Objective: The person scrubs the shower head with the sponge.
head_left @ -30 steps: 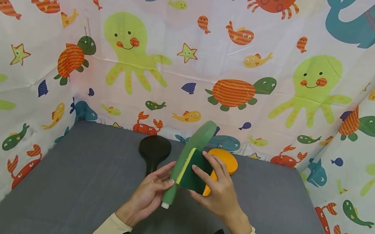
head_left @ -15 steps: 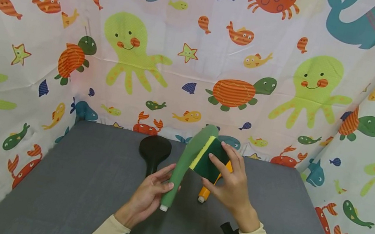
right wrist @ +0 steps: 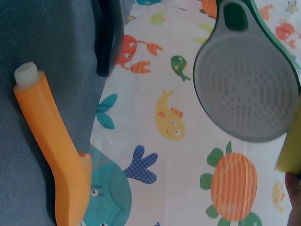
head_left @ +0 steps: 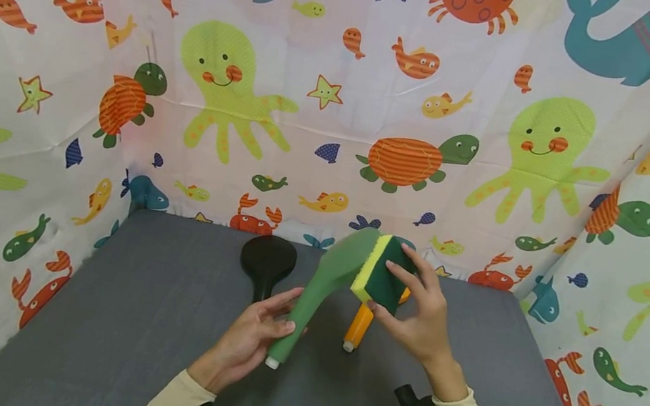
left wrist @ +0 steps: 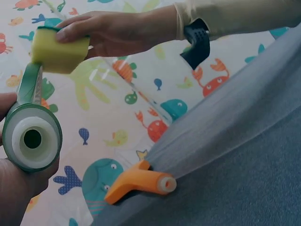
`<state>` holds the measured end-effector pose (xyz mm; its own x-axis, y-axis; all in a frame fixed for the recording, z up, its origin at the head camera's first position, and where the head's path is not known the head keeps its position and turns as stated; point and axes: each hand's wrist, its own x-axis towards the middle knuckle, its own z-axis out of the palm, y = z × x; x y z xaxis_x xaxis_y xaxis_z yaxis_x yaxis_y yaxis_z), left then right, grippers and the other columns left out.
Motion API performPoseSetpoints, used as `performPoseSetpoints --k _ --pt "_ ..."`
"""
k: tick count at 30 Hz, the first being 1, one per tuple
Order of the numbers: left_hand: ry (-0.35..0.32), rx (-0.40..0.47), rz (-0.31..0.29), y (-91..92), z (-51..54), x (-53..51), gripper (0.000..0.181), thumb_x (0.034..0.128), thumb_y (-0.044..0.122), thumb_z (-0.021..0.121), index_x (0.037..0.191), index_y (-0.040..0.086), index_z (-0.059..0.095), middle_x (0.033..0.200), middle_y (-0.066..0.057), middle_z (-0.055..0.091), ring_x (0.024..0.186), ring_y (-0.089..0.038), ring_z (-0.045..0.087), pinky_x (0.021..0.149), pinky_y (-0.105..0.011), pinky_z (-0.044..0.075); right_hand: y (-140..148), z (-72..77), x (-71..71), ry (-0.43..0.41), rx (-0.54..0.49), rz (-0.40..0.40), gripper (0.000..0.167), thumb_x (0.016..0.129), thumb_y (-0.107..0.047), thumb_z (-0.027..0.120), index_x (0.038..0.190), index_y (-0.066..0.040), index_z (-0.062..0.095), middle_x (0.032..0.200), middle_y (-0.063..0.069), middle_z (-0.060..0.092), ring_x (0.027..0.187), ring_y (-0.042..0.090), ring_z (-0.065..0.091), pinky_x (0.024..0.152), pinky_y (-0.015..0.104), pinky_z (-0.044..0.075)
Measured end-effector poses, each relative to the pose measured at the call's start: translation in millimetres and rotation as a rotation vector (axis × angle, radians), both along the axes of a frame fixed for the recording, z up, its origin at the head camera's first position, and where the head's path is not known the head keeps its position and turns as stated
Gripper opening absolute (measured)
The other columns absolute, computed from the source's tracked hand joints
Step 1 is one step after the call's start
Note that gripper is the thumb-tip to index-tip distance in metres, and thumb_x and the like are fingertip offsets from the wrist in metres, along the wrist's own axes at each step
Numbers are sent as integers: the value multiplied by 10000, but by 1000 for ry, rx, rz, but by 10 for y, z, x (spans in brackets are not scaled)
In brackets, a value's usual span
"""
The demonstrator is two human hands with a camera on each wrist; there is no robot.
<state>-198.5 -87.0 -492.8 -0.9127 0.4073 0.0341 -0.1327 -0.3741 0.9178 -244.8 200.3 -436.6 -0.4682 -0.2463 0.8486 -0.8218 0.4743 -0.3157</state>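
My left hand [head_left: 245,341] grips a green handheld shower head [head_left: 325,276] by the lower handle, tilted up over the table. Its pale connector end points at the camera in the left wrist view, and its grey nozzle face [right wrist: 247,84] shows in the right wrist view. In my right hand [head_left: 424,322] is a sponge [head_left: 387,272], yellow with a dark green scouring side, pinched between thumb and fingers. The sponge's yellow side [left wrist: 59,52] lies against the head end of the shower head. Only a corner of the sponge shows in the right wrist view.
An orange shower head [head_left: 358,325] lies on the grey table [head_left: 148,317] behind the hands, partly hidden by the sponge. Left of it lies a black shower head [head_left: 267,262]. A curtain [head_left: 327,116] printed with sea animals stands around the back and sides.
My right hand has moved the sponge rightward along the green shower head, toward its head end. The green shower head has tipped lower to the right, and more of the orange handle shows.
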Motion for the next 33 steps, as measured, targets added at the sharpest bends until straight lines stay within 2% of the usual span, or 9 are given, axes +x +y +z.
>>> performPoseSetpoints --k 3,6,9,13,14,19,23,30,33 --pt "2 -14 -6 -32 -7 5 681 918 3 624 1531 104 344 1401 -111 444 1160 -199 606 1011 -338 489 26 61 43 -40 -33 32 580 702 -190 836 1231 -27 662 1436 246 485 1257 445 499 993 97 401" --pt "6 -31 -16 -55 -9 11 682 918 8 630 1530 108 347 1395 -90 452 1135 -195 617 999 -331 488 4 191 144 -63 -55 36 596 632 -31 806 1203 43 650 1384 322 495 1230 507 488 1003 92 389" --pt "20 -51 -27 -77 -14 11 687 917 11 635 1532 105 343 1404 -90 447 1131 -185 619 989 -315 487 69 158 102 -88 -64 30 588 668 -46 792 1236 4 650 1406 293 493 1284 467 473 1021 110 392" --pt "34 -67 -22 -84 -24 0 689 914 5 634 1531 98 341 1398 -88 468 1135 -173 613 982 -306 487 181 -14 -24 -143 -48 -5 632 690 -110 815 1298 -124 642 1491 120 474 1370 334 444 1041 129 390" --pt "27 -65 -15 -80 -26 -3 686 915 10 636 1530 106 347 1392 -80 475 1146 -172 605 986 -308 485 176 -21 -15 -150 -39 -15 638 686 -111 822 1298 -132 644 1497 94 471 1367 331 447 1040 128 388" --pt "15 -61 53 -31 -59 -49 661 920 18 640 1516 140 382 1390 -97 464 1237 -181 553 987 -310 477 154 -69 46 -167 52 -54 665 667 -138 856 1297 -164 647 1502 93 459 1333 317 468 997 138 411" --pt "46 -95 128 42 -87 -120 656 905 33 666 1500 145 413 1400 -143 450 1309 -214 506 964 -291 479 167 -128 82 -174 81 -79 664 662 -147 856 1292 -173 648 1500 91 459 1312 302 479 956 182 467" --pt "92 -193 247 188 -171 -256 657 902 11 663 1500 108 408 1430 -164 471 1280 -269 510 915 -264 496 227 -290 146 -218 116 -116 667 671 -179 864 1300 -196 641 1491 105 462 1294 279 471 857 451 571" --pt "93 -246 306 248 -209 -313 651 904 6 657 1498 117 415 1418 -148 502 1247 -278 525 895 -268 498 259 -378 169 -219 137 -130 665 671 -195 864 1297 -199 640 1482 114 466 1270 289 473 821 503 573"
